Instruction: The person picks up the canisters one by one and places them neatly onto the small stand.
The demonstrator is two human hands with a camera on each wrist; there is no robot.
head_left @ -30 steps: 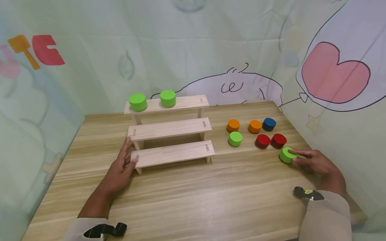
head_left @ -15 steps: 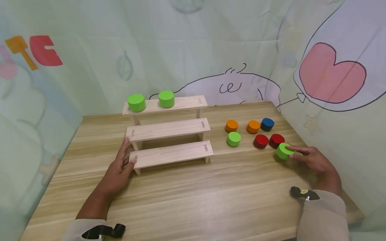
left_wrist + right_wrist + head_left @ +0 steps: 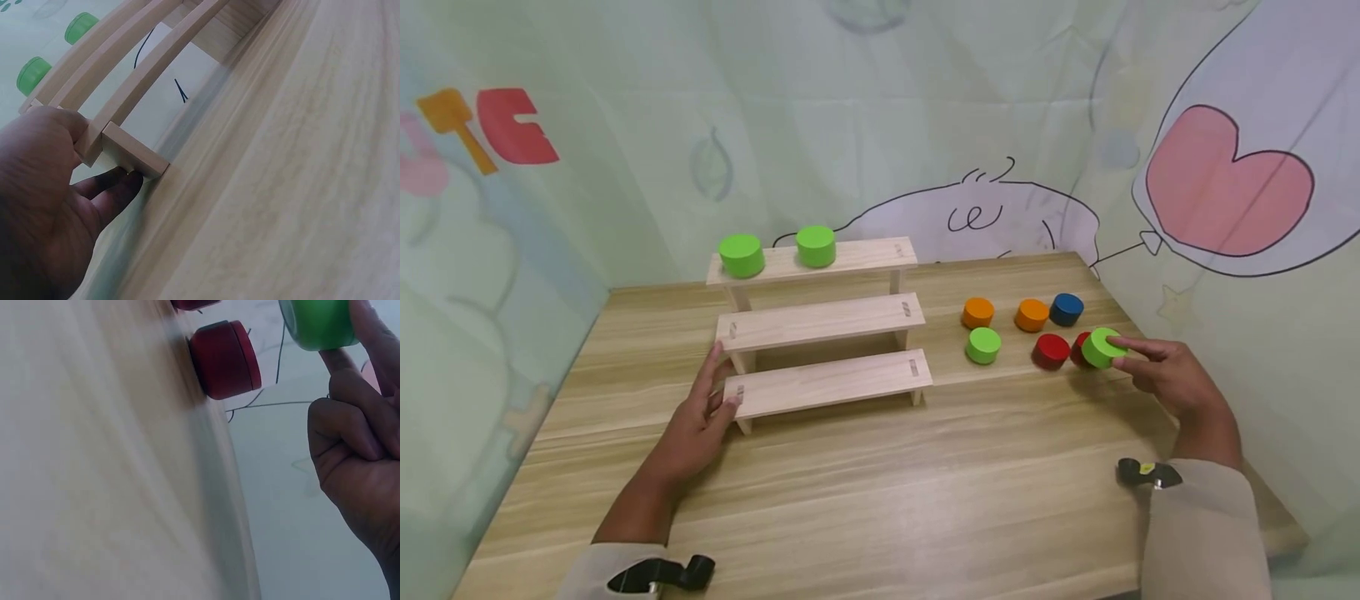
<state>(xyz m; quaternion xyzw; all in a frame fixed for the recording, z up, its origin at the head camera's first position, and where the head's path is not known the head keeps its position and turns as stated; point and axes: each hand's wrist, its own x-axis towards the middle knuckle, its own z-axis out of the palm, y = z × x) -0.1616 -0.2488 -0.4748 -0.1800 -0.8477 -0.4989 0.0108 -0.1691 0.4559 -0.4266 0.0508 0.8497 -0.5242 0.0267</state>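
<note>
A three-tier wooden shelf (image 3: 827,383) stands left of the middle, with two green cylinder blocks (image 3: 742,256) on its top tier. At the shelf's left end, my left hand (image 3: 696,429) grips the lowest tier; the left wrist view has the thumb on the board (image 3: 164,62) and fingers against the leg (image 3: 134,150). My right hand (image 3: 1176,379) pinches another green cylinder block (image 3: 1102,347) between thumb and fingers. In the right wrist view this block (image 3: 322,322) is raised off the table, and in the head view it partly covers a red cylinder block (image 3: 1079,349).
Beside the shelf on the table (image 3: 925,500) are two orange blocks (image 3: 978,312), a blue block (image 3: 1066,309), a green block (image 3: 983,345) and a second red block (image 3: 1051,352). A printed curtain (image 3: 850,125) hangs behind and at both sides.
My right hand has lifted the green block off the table and carried it slightly back and left, over the nearer red block. My left hand has stayed on the shelf.
</note>
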